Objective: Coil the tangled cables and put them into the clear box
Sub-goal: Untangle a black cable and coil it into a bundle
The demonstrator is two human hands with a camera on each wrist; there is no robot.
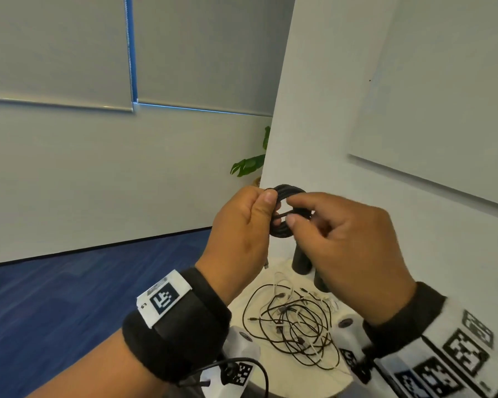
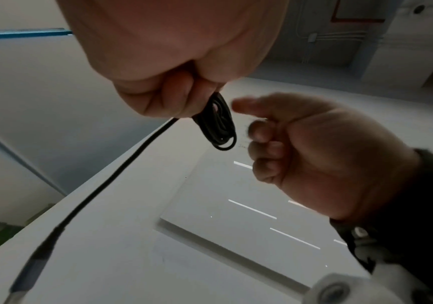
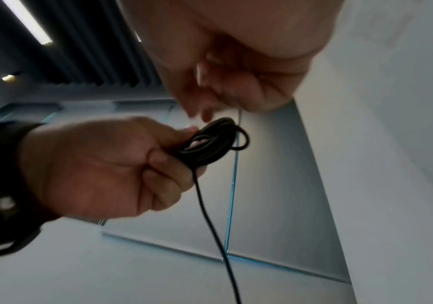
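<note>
The left hand (image 1: 239, 222), close to the camera, pinches the black cable coil (image 1: 285, 214) up in the air, its loose tail hanging straight down, and the right hand (image 1: 345, 242) sits just beside it with curled fingers, maybe touching a loop.

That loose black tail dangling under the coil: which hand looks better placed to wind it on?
The right hand, probably. The left hand already grips the black coil, with the tail hanging beneath it, while the right hand's fingers hover beside the coil.
</note>
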